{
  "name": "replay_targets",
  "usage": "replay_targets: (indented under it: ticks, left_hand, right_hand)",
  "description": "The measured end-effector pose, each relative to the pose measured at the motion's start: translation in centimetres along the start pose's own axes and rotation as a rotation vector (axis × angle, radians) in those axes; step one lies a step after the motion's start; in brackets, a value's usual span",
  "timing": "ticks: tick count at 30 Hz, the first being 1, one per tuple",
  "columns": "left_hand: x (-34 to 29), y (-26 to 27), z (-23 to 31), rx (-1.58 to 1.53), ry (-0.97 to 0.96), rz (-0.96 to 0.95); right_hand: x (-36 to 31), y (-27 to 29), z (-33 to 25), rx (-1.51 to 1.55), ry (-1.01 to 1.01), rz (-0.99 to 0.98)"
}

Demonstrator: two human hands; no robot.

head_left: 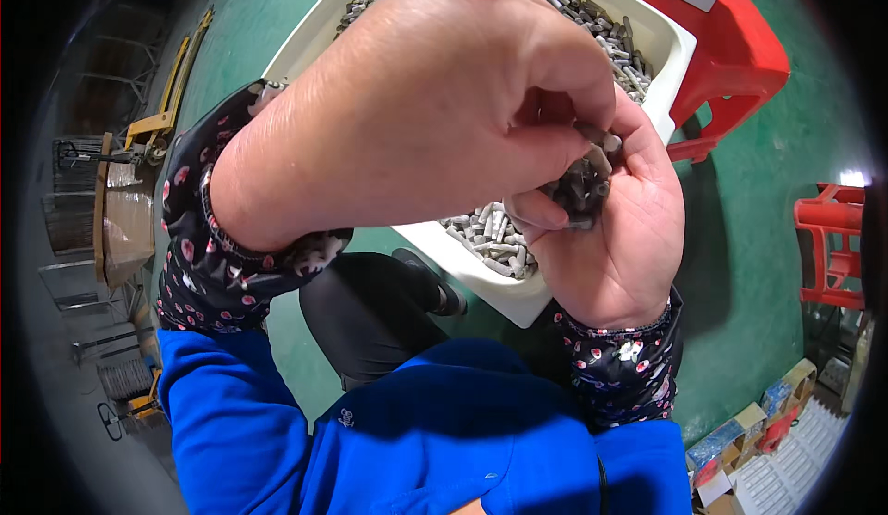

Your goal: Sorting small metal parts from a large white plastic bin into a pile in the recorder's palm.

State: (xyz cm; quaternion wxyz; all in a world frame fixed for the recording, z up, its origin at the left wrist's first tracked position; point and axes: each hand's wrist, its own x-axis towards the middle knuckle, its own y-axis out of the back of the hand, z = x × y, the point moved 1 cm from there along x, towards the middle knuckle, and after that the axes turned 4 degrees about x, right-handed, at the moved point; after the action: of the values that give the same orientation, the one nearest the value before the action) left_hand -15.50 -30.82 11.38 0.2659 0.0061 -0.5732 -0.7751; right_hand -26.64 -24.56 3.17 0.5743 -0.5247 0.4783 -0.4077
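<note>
My right hand (624, 247) is turned palm up and cupped around a small heap of short dark-grey cylindrical pieces (583, 193). From the left, my left hand (504, 80) reaches across above it, fingers curled. Its thumb and fingertips meet at the heap and seem to pinch a piece, though the hand itself partly hides the grip. Below both hands stands a white plastic tub (682, 57) with many loose grey cylindrical pieces (490, 240), some lighter than others.
A red plastic stool (740, 43) touches the tub's far right side, with a box on it. Another red stool (830, 242) stands at the right. Cardboard boxes (740, 436) lie lower right. Yellow-handled equipment (157, 127) and a wrapped stack (128, 219) are at the left on the green floor.
</note>
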Motion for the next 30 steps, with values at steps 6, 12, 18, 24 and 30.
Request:
replay_targets:
  ticks: [6,12,18,24,30]
  left_hand:
    - [-0.7,0.7,0.0,-0.115,0.143,0.072]
    - [-4.0,0.4,-3.3,-0.102,0.260,-0.431]
    - [-6.0,-0.3,-4.6,-0.045,0.334,-0.616]
    - [-4.6,-1.6,-4.3,0.144,0.378,-0.867]
    - [-3.9,-0.1,-3.8,-0.257,0.418,-0.276]
  right_hand:
    - [0.3,1.0,-0.4,0.056,-0.087,-0.039]
    - [-0.2,2.0,-2.0,0.029,-0.084,-0.089]
    - [-0.3,1.0,-1.4,0.004,-0.061,-0.043]
    - [-0.5,2.1,-1.9,0.029,-0.074,-0.118]
    - [-0.7,1.1,-1.8,0.009,-0.014,-0.018]
